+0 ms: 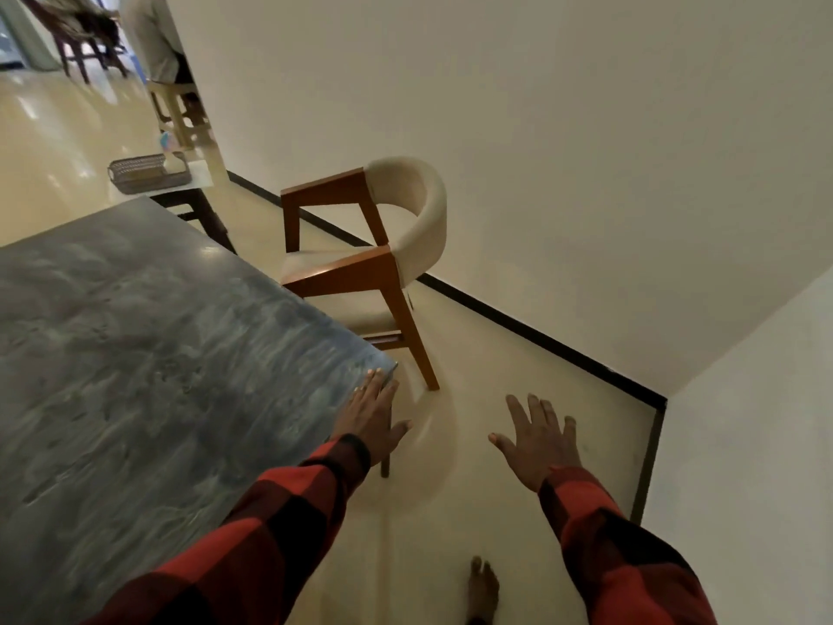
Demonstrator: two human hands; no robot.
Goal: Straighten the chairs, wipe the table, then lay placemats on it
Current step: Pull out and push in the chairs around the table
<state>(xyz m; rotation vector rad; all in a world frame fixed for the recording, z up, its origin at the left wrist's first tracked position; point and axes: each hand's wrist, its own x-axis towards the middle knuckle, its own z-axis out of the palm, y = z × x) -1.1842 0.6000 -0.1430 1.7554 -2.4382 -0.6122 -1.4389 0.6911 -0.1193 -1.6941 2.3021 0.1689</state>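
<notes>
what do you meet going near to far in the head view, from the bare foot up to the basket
foot → right hand → left hand on the table corner → chair → basket

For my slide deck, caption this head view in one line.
Both hands open, left hand on the grey table's corner, right hand reaching toward the chair.
</notes>
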